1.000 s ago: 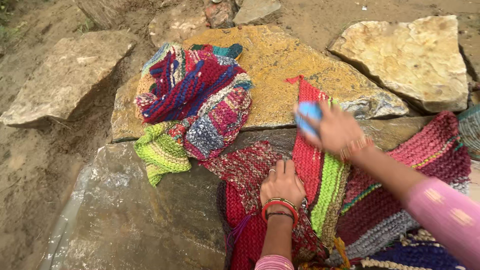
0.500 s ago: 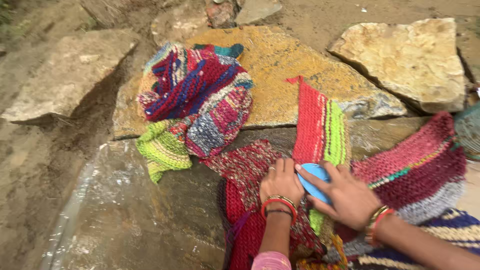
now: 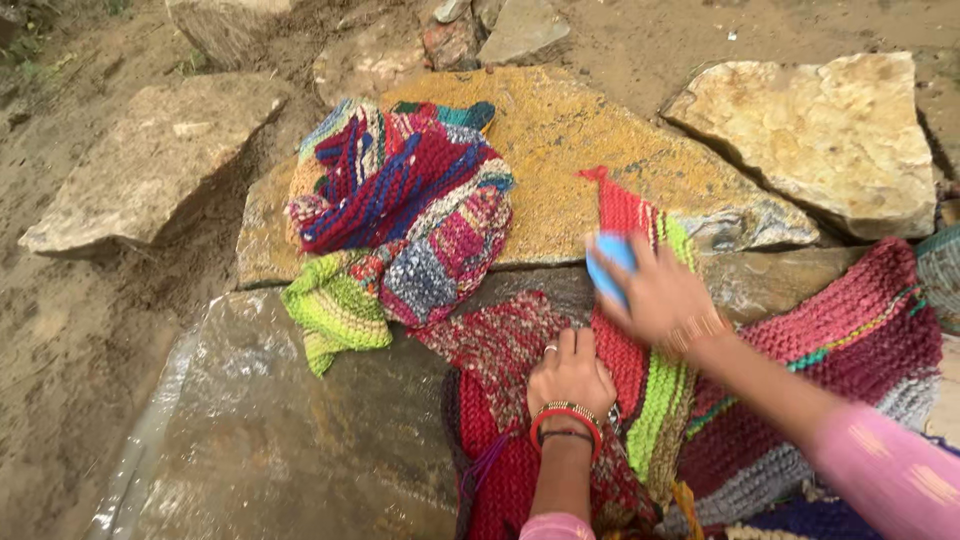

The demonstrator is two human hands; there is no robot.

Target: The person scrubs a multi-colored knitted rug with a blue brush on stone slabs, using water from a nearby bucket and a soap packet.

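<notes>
My right hand (image 3: 655, 295) is closed around a blue bar of soap (image 3: 610, 268), fingers curled over it, and I press it down on the red and green striped strip of the knitted rug (image 3: 640, 370) spread under both my hands. The hand is blurred, so I cannot tell exactly how the fingers sit on the soap. My left hand (image 3: 570, 375) lies flat, fingers together and holding nothing, palm down on the dark red part of the same rug, just beside and nearer to me than the right. There is a ring on one finger and red and dark bangles (image 3: 563, 420) at that wrist.

The rug runs on to the right of my right arm in maroon, pink and grey bands and hangs toward me past my wrists. It lies on a wet dark stone slab (image 3: 290, 430) that stretches out to the left of my left hand. Beyond my left hand, up and to the left, a second knitted piece (image 3: 400, 215) sits bunched in a heap, many-coloured with a lime-green end, resting partly on a yellow-stained flat stone (image 3: 570, 130). Beyond my right hand lies a pale block of stone (image 3: 820, 130), and far to the left another grey rock (image 3: 150, 170) on bare earth.
</notes>
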